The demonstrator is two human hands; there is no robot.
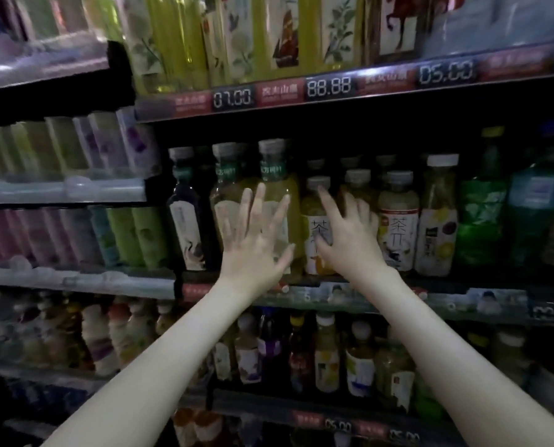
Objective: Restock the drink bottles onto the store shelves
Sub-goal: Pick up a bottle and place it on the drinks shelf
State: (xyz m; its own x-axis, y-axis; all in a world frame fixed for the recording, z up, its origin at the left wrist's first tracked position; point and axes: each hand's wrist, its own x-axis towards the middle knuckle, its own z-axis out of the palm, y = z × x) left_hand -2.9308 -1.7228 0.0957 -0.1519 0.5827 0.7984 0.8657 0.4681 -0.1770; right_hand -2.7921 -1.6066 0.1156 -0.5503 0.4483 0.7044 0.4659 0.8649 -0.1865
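Bottles stand just behind both hands (fingers spread), left hand, right hand.

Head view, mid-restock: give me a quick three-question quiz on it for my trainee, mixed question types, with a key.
1. True or false: the left hand is spread open against the tall yellow-green bottles on the middle shelf.
2. Multiple choice: the right hand reaches toward
A. the green soda bottle
B. the short tea bottles with white labels
C. the price display reading 88.88
3. Fill in: the bottle just left of the left hand, with a white label, is ____ in colour.

Key: 1 true; 2 B; 3 dark.
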